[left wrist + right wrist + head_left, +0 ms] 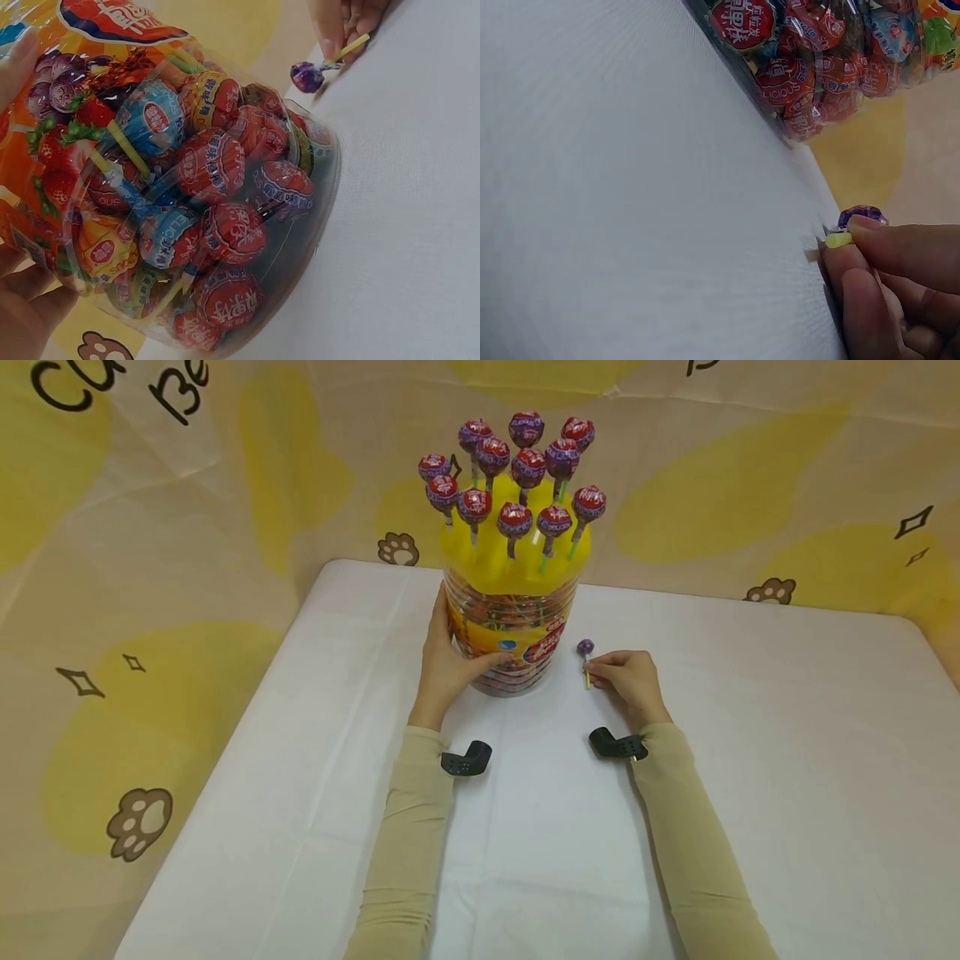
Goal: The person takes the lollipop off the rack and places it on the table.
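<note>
A clear plastic candy jar (517, 610) with a yellow lid (487, 560) stands on the table, packed with wrapped lollipops. My left hand (450, 662) grips its left side, thumb across the front label and fingers round the back. Several purple-and-red lollipops (514, 518) stand upright in the lid. To the right of the jar, my right hand (628, 681) pinches a lollipop (586, 647) by its yellow stick, close over the tabletop. In the right wrist view, thumb and finger close on the stick (838, 240), and the purple wrapped head is partly hidden behind them.
The white-covered table (540, 835) reaches back to a patterned cloth backdrop (697, 485) with paw prints and yellow patches. Black wrist cameras, one on the left (467, 759) and one on the right (618, 744), sit at the sleeve cuffs.
</note>
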The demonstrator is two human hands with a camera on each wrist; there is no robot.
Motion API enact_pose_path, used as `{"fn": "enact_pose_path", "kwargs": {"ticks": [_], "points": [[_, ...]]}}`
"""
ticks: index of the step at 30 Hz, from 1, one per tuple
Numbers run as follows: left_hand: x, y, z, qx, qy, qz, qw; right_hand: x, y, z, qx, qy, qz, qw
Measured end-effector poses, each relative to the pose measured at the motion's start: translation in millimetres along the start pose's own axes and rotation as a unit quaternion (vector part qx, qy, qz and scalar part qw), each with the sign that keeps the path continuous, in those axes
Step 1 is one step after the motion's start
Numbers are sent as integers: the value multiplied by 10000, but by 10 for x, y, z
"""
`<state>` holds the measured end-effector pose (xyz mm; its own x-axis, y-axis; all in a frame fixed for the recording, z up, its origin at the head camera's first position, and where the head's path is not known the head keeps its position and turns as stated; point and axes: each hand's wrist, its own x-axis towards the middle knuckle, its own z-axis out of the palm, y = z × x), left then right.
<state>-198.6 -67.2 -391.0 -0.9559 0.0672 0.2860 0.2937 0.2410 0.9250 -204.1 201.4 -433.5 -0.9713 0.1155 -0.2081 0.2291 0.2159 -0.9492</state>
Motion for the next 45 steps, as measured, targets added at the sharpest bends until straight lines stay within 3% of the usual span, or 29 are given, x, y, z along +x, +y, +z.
{"fn": "enact_pose_path", "kwargs": {"ticks": [7, 14, 24, 29, 36, 45], "points": [[11, -5, -1, -42, -30, 10, 10000, -6, -1, -17, -347, -19, 10, 9994], [7, -9, 0, 9, -9, -82, 10000, -46, -21, -23, -411, -174, -55, 9990], [3, 12, 2, 22, 25, -34, 10000, -50, -49, -32, -477, -67, -116, 9988], [-6, 16, -2, 5, 6, -127, 9999, -49, -6, -66, 330, -259, -112, 9991], [0, 23, -3, 31, -1, -180, 9998, -69, 4, -99, 1630, -271, -2, 9863], [-4, 17, 1, 27, 6, -134, 9999, -137, -156, -110, 2140, -371, -640, 9740]]}}
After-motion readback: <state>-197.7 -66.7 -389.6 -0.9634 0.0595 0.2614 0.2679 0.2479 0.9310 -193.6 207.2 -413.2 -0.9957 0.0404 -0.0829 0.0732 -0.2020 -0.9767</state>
